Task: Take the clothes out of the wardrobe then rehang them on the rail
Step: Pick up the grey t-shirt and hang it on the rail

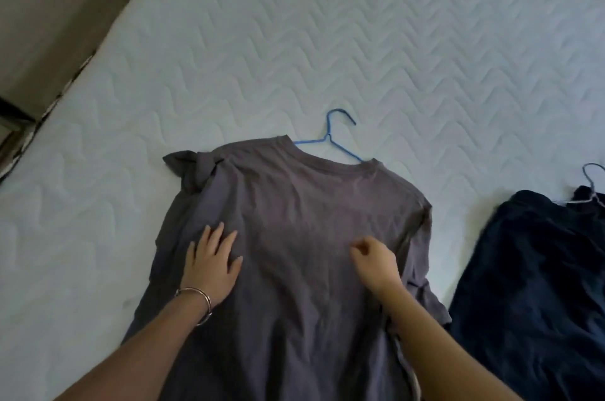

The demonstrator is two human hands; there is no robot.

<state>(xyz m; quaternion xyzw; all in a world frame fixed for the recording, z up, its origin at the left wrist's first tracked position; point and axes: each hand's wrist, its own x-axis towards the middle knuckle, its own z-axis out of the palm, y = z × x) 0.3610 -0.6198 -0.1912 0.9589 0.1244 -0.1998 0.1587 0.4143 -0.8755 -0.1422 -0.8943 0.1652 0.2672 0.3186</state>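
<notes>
A grey T-shirt (294, 220) lies flat on a white quilted mattress (294, 40), with a blue wire hanger (330, 135) sticking out of its neck opening. Its left sleeve is bunched up. My left hand (212, 264), with a bangle on the wrist, rests flat on the shirt's left side, fingers spread. My right hand (376, 261) sits on the shirt's right side with its fingers curled; whether it pinches the fabric is not plain.
A dark navy garment (540, 286) on a grey wire hanger (594, 186) lies on the mattress to the right, close to the grey shirt's right sleeve. A beige padded bed frame (49, 7) runs along the mattress's upper left edge.
</notes>
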